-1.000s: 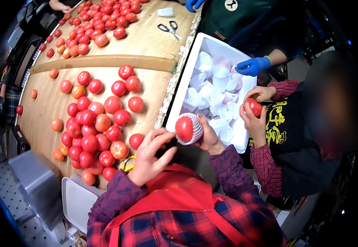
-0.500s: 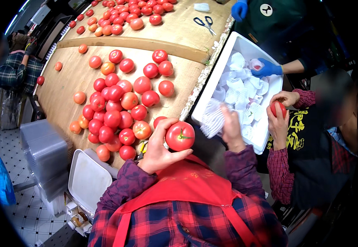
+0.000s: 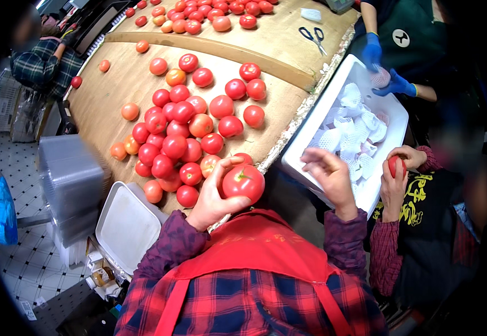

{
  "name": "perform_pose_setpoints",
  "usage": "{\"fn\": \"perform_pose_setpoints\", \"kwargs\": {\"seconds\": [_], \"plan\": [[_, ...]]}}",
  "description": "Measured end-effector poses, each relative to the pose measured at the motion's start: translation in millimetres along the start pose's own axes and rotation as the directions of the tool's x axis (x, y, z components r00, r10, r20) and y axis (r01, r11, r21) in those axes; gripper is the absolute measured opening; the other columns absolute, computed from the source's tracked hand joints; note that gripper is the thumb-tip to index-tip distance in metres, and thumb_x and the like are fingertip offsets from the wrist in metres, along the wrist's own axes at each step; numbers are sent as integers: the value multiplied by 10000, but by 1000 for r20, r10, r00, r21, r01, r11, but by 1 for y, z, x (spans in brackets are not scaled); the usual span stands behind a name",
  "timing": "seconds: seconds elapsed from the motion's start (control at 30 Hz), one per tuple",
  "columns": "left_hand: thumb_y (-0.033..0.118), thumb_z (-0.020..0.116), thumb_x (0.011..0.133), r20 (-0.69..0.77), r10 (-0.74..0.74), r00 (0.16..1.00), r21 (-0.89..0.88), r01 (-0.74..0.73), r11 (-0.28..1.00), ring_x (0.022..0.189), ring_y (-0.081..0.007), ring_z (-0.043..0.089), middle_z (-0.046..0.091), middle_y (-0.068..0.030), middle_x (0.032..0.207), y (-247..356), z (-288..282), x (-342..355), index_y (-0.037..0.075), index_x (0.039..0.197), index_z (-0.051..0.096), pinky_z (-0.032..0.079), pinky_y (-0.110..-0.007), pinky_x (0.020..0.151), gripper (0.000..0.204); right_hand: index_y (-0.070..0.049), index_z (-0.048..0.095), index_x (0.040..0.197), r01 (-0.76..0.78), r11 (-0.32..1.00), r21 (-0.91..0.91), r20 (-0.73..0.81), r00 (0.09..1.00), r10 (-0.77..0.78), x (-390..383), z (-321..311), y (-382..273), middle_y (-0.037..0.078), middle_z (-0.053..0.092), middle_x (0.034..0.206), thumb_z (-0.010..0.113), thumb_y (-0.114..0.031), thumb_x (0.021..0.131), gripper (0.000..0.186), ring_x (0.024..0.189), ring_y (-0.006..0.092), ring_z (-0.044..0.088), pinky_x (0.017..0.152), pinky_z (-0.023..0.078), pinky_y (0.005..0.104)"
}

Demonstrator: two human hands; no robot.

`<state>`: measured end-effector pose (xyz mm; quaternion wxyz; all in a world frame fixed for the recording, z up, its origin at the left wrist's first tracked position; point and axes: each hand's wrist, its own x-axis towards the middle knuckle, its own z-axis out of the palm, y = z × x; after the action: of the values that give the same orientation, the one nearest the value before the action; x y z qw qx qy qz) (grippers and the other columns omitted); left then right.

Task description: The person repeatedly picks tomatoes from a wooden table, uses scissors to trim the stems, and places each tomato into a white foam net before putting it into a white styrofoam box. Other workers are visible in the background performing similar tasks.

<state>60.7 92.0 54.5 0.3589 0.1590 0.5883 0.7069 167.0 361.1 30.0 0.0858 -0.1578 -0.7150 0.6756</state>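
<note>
Here's your left hand (image 3: pixel 215 196), fingers and thumb curved round a red tomato (image 3: pixel 243 186), parted only by its width. Its green stem end looks up, tipped slightly away from you; round as it is, it shows no clear long axis. Right of that grip, your right hand (image 3: pixel 333 179) is blurred, loosely spread and bare, near the box's closest corner. Half a second ago it had a foam net; now that's gone from your fingers, while the left hand keeps its tomato, stem up.

Just left of and beyond your grip, loose tomatoes (image 3: pixel 174 146) crowd the wooden table (image 3: pixel 106 101). Off to its right, the white box (image 3: pixel 395 106) holds white foam nets (image 3: pixel 361 131), red showing through some. Past the box, a co-worker's hands close round another red tomato (image 3: pixel 398 167). Farther out, blue gloves (image 3: pixel 397 85) have a netted piece (image 3: pixel 380 78) raised at the box's far end; earlier, one glove had a netted piece down inside. Beyond your grip, well apart, lie scissors (image 3: pixel 314 41).
</note>
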Motion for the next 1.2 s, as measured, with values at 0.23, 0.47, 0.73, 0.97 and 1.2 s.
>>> {"fn": "perform_pose_setpoints", "kwargs": {"seconds": [0.23, 0.47, 0.73, 0.97, 1.2], "plan": [[687, 343, 917, 85, -232, 969, -933, 159, 322, 679, -260, 622, 613, -234, 948, -7, -29, -11, 24, 1221, 484, 545, -332, 624, 743, 27, 643, 1095, -81, 965, -248, 329, 930, 162, 9, 94, 17, 80, 687, 803, 635, -111, 885, 252, 697, 95, 625, 652, 521, 253], [591, 432, 938, -116, -281, 953, -929, -3, 370, 674, -209, 561, 582, -211, 942, -12, -41, -29, 31, 1181, 506, 520, -272, 599, 615, -44, 642, 938, 376, 715, -589, 547, 837, 11, 9, 182, 64, 192, 662, 769, 687, -302, 789, 301, 710, 375, 657, 634, 517, 473], [556, 585, 865, -203, -190, 961, -894, -103, 435, 850, -280, 618, 570, -197, 1111, -8, -70, -56, 57, 1289, 456, 571, -342, 680, 667, -49, 611, 1008, 529, 507, -681, 684, 706, 183, 10, 222, 75, 150, 656, 955, 678, -199, 745, 311, 894, 327, 651, 747, 525, 448], [470, 709, 795, -321, 63, 945, -531, -235, 814, 894, -245, 609, 542, -159, 1183, 11, -75, -67, 112, 1345, 383, 496, -299, 606, 733, -109, 591, 1119, 512, 699, -500, 805, 573, 156, 13, 163, 37, 199, 670, 823, 667, -287, 802, 372, 794, 371, 662, 694, 521, 467], [248, 796, 681, -318, 85, 944, -50, -106, 993, 1082, -187, 582, 540, -100, 1211, 40, -72, -74, 59, 1304, 438, 471, -331, 944, 743, -68, 647, 1149, 440, 866, -236, 618, 756, -216, 5, 74, -39, 106, 580, 772, 760, -43, 724, 441, 667, 253, 578, 595, 457, 338]]}}
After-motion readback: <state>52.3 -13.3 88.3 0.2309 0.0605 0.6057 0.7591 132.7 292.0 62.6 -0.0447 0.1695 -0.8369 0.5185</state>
